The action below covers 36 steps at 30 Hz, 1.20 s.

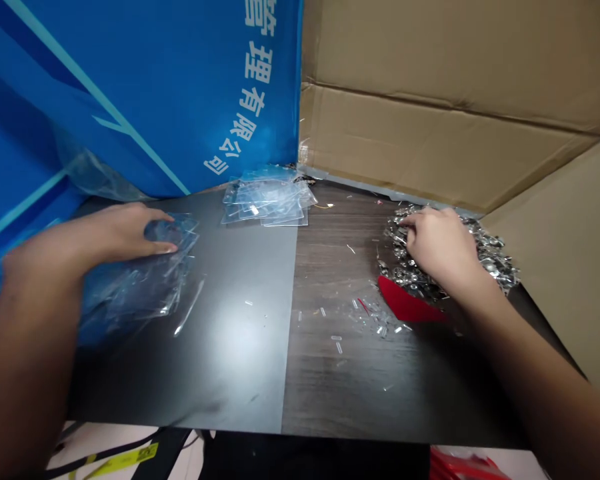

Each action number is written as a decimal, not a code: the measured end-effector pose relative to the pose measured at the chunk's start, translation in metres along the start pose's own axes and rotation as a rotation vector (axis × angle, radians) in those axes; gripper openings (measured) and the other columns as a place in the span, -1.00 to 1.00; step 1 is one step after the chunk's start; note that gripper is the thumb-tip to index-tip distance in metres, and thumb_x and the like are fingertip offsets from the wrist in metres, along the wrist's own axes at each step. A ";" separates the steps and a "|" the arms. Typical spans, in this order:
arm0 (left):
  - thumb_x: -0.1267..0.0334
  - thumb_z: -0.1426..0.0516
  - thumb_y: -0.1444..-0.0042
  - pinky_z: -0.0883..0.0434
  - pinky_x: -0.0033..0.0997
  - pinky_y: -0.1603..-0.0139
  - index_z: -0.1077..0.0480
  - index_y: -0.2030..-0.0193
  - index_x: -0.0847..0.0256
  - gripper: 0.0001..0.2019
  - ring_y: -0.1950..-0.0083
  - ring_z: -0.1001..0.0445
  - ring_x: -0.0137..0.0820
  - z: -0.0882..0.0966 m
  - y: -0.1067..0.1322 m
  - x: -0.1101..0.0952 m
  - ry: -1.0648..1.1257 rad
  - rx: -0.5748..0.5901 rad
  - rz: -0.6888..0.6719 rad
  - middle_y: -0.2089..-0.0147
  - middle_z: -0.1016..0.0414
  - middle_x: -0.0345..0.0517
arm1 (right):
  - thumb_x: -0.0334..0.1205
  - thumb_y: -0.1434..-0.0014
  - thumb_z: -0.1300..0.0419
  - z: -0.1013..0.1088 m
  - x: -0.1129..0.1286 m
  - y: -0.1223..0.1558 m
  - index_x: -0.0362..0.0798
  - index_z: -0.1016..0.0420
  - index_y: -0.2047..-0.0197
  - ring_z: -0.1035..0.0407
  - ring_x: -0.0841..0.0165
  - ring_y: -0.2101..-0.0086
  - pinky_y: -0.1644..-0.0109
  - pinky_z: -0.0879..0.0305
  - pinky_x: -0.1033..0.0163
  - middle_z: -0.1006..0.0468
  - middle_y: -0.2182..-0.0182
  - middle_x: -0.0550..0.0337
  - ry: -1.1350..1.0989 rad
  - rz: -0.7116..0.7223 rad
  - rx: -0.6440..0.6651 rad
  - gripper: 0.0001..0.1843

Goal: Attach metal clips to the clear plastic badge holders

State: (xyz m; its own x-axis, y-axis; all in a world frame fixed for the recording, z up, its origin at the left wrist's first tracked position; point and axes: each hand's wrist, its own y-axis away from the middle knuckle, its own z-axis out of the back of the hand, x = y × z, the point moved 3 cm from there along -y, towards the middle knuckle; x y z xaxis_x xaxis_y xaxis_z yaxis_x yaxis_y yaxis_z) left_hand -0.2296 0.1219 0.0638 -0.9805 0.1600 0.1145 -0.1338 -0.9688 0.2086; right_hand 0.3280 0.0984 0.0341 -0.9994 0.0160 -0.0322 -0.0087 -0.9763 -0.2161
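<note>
My left hand (125,232) lies flat with fingers stretched out on a loose heap of clear plastic sleeves (145,280) at the left of the dark table (260,373). My right hand (437,243) rests on a pile of small shiny metal clips (485,257) at the right, fingers curled and pinched into the pile; what they hold is hidden. A second stack of clear sleeves (267,197) lies at the back centre.
A blue printed board (145,87) stands behind on the left, cardboard walls (430,120) behind and on the right. A red piece (407,307) lies beside the clips. Small clear plastic bits (370,317) are scattered mid-table.
</note>
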 end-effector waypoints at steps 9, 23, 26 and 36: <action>-0.52 -0.49 0.32 -0.20 -0.19 0.02 -0.64 0.21 -0.06 -0.31 0.18 -0.30 -0.18 -0.008 -0.004 0.007 0.436 -0.211 0.012 0.26 -0.52 -0.18 | -0.37 -0.29 -0.21 -0.001 0.000 0.002 -0.12 -0.82 0.09 -0.44 0.01 0.14 0.07 -0.25 0.00 -0.74 0.17 -0.20 -0.014 -0.042 -0.026 -0.68; -0.01 -0.45 -0.05 -0.46 -0.22 0.22 -0.70 0.19 0.20 -0.67 0.23 -0.60 -0.19 0.051 0.033 -0.087 0.790 -0.205 -0.033 0.25 -0.73 0.05 | -0.36 -0.34 -0.22 -0.008 -0.002 -0.004 -0.21 -0.84 -0.04 -0.54 -0.02 0.08 -0.11 -0.36 -0.02 -0.77 0.04 -0.29 -0.043 -0.020 -0.008 -0.64; 0.01 -0.42 -0.17 -0.46 -0.30 0.25 -0.66 0.24 0.19 -0.73 0.31 -0.56 -0.30 0.045 0.039 -0.126 1.030 -0.118 -0.164 0.34 -0.68 -0.02 | -0.37 -0.33 -0.21 -0.009 -0.002 -0.004 -0.19 -0.82 -0.03 -0.55 -0.03 0.07 -0.13 -0.35 -0.04 -0.77 0.04 -0.28 -0.052 0.014 -0.012 -0.64; 0.12 -0.38 -0.29 -0.40 -0.32 0.22 -0.48 0.13 0.15 -0.78 0.32 -0.34 -0.39 0.004 0.052 -0.213 2.034 0.368 -0.174 0.31 -0.31 -0.18 | -0.36 -0.34 -0.21 -0.007 -0.002 -0.004 -0.16 -0.83 0.01 -0.57 0.01 0.11 -0.01 -0.32 0.02 -0.79 0.11 -0.22 -0.059 0.018 0.002 -0.67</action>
State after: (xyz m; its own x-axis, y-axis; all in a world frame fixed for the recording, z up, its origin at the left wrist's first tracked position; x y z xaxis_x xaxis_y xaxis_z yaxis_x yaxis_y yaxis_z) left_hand -0.0276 0.0379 0.0542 0.2754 -0.4151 -0.8671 -0.4462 -0.8541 0.2672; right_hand 0.3299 0.1041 0.0285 -0.9997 -0.0141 0.0211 0.0092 -0.9767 -0.2145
